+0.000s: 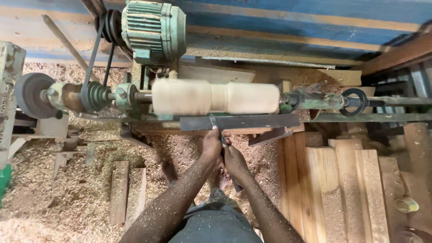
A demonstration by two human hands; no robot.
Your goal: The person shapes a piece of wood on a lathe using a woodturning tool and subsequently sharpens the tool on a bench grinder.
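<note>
Both hands, the left hand and right hand, are clamped together on the slim dark steel turning chisel, best kept braced on the flat black metal tool rest against the pale cylindrical wooden blank spinning between the lathe centres.

Surface of the spinning wooden workpiece blurred by motion, chisel shaft mostly hidden under the left hand and right hand, grinding wheel partly covered, small tin contents too small to be told.
</note>
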